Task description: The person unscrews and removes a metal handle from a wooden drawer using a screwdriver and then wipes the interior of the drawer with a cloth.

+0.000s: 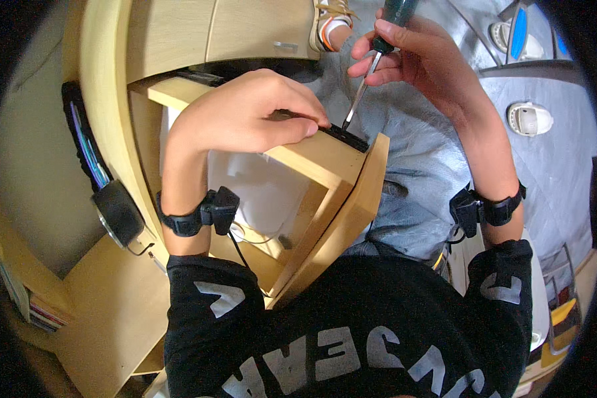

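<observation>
A wooden drawer (305,164) stands pulled out of the desk, with papers and a white cable inside. Along its right side panel runs a black drawer slide (353,138). My left hand (242,113) is closed at this panel, thumb and fingertips pinching at the black slide. My right hand (438,63) grips a screwdriver (363,93) by its dark green handle, high above the slide. The shaft slants down to the left, its tip at the slide just right of my left fingertips. Whether a screw sits under the tip cannot be made out.
A wooden cabinet front (245,30) with a metal handle stands beyond the drawer. A sneaker (325,23) shows beside it. At left are a round black device (118,213) and bundled cables (93,149). White slippers (529,119) lie on the floor at right.
</observation>
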The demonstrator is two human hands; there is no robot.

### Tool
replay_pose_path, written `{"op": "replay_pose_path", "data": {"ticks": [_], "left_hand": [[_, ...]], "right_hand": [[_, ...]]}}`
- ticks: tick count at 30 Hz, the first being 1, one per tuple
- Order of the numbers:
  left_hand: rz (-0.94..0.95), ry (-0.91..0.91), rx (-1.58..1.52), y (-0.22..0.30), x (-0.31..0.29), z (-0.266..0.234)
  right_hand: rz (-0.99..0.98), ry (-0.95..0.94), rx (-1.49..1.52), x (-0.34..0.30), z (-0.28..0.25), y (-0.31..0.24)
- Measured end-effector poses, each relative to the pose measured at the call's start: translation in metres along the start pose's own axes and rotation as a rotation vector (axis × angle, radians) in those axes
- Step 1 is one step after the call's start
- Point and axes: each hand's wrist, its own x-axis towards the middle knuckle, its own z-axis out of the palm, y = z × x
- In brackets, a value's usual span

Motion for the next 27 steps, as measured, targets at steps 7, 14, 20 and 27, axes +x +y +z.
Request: {"op": "replay_pose_path", "data": {"ticks": [7, 14, 20, 27], "left_hand": [[0.016, 0.009, 0.026, -0.001, -0.005, -0.002], [-0.042, -0.005, 0.052, 0.002, -0.006, -0.005], [-0.035, 0.015, 0.067, 0.0, -0.01, -0.003], [-0.044, 0.088, -0.01, -0.002, -0.006, -0.003]], "right_hand": [[0.156, -0.022, 0.158, 0.004, -0.009, -0.001], [0.083, -0.174, 0.238, 0.019, -0.013, 0.013], [0.211, -0.085, 0.147, 0.016, 0.006, -0.006], [0.134, -0.017, -0.079, 0.021, 0.007, -0.001]]}}
